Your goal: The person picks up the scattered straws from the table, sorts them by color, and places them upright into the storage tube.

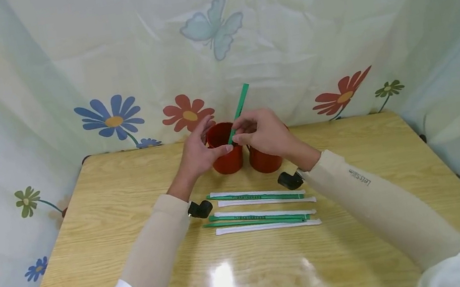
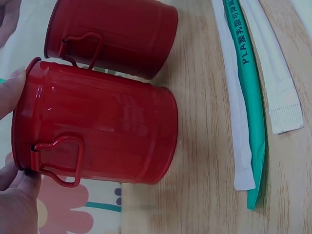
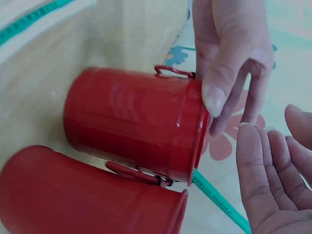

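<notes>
Two red metal buckets with small side handles stand side by side at the table's back edge. My left hand (image 1: pixel 199 154) holds the left bucket (image 1: pixel 227 162) by its rim, thumb on the near side and fingers across the mouth. A green wrapped straw (image 1: pixel 243 98) leans in that bucket, its upper end sticking out to the right. Over the right bucket (image 1: pixel 265 162), my right hand (image 1: pixel 269 129) is beside the straw. In the right wrist view its fingers (image 3: pixel 256 163) are extended, thumb apart, with nothing between them; the straw (image 3: pixel 219 197) passes beyond them.
Several wrapped straws (image 1: pixel 264 216), green and white, lie crosswise in a group on the wooden table (image 1: pixel 129 194) in front of the buckets. A floral curtain (image 1: pixel 128 44) hangs close behind the table and along both sides.
</notes>
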